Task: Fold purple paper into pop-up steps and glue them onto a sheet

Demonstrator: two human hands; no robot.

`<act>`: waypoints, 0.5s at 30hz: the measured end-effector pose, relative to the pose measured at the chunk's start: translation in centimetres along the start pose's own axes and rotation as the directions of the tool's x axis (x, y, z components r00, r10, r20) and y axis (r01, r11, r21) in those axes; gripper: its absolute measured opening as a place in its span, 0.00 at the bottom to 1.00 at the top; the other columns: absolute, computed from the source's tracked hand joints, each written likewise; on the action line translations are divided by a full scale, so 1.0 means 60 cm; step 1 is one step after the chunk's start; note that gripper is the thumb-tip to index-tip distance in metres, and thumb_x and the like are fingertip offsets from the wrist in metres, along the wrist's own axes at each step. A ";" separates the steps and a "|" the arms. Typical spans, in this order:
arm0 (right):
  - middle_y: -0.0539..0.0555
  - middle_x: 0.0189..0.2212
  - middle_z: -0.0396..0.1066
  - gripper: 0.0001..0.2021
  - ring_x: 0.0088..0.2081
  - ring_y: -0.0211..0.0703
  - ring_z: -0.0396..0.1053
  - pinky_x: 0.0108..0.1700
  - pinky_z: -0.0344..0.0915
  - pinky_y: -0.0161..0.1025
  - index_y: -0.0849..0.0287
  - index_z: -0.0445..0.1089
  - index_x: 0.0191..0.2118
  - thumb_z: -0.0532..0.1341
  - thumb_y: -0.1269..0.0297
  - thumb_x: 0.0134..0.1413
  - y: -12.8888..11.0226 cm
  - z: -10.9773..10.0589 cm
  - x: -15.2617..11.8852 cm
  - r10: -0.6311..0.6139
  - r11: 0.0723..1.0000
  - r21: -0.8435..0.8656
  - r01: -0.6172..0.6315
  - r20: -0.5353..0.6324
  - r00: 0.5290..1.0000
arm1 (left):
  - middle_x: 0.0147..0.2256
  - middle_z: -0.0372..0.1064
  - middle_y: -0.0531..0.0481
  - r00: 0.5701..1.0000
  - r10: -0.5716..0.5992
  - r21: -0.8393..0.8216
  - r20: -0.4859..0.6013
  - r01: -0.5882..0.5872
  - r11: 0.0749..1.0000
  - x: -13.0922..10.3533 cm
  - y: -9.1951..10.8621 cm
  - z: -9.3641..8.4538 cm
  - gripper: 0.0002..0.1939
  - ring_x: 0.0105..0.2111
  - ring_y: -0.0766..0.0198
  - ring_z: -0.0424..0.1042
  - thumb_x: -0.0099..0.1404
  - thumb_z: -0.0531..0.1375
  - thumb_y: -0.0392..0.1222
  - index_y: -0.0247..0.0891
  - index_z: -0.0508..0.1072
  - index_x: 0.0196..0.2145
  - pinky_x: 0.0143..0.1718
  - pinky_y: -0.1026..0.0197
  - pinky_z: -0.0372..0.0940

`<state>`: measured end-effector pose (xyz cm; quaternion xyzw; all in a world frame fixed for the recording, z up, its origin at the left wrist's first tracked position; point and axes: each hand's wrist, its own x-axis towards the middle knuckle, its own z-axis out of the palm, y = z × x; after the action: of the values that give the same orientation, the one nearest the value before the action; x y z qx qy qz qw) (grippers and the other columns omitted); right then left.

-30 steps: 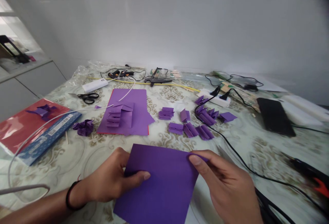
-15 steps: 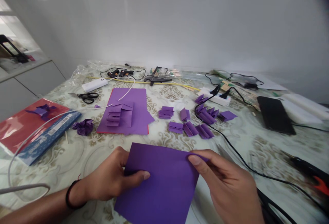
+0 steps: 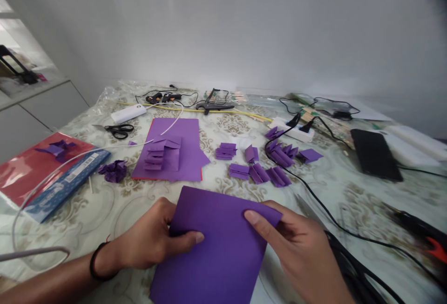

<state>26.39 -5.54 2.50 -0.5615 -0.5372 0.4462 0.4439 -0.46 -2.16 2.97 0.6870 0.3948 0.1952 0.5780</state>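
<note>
A sheet of purple paper (image 3: 216, 253) is held up between my two hands, close to me. My left hand (image 3: 157, 239) grips its left edge, thumb on the front face and fingers hidden behind. At the upper right corner my right hand (image 3: 293, 243) pinches it, thumb in front and fingers behind. Beyond the sheet lies a stack of purple paper (image 3: 190, 148) with a folded purple piece (image 3: 162, 155) on it. Several small folded purple pieces (image 3: 258, 172) sit right of that. Partly behind my right hand lies a large pair of black-handled scissors (image 3: 344, 262).
Left are a red and blue paper pack (image 3: 66, 176), crumpled purple paper (image 3: 113, 171) and small scissors (image 3: 118, 130). Glue guns (image 3: 164, 98) and a white power strip (image 3: 296, 129) stand farther back. A phone (image 3: 375, 155), cables and a black-and-orange tool (image 3: 419, 232) lie right.
My right hand has moved a little left, its thumb sliding farther in over the paper. The sheet has tilted slightly, its upper left corner rising. My left hand keeps its grip.
</note>
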 end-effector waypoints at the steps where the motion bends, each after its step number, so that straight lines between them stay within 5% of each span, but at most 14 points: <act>1: 0.50 0.25 0.76 0.17 0.27 0.41 0.72 0.28 0.70 0.33 0.55 0.80 0.31 0.69 0.48 0.65 0.001 0.000 0.000 0.006 1.000 0.001 -0.006 0.001 1.000 | 0.23 0.60 0.57 1.000 -0.013 -0.016 0.016 0.014 1.000 0.001 0.001 0.000 0.24 0.21 0.72 0.55 0.73 0.65 0.56 0.37 0.67 0.26 0.19 0.70 0.50; 15: 0.50 0.25 0.77 0.15 0.27 0.41 0.73 0.29 0.71 0.32 0.54 0.81 0.30 0.70 0.49 0.63 0.000 0.000 -0.001 -0.045 0.999 -0.006 0.044 -0.011 0.999 | 0.23 0.59 0.56 1.000 -0.023 -0.114 0.017 0.025 0.993 0.002 0.004 0.002 0.26 0.21 0.72 0.55 0.75 0.63 0.55 0.38 0.64 0.24 0.20 0.68 0.50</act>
<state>26.41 -5.59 2.50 -0.5532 -0.5484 0.4314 0.4551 -0.23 -2.13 3.17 0.6496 0.3866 0.2049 0.6218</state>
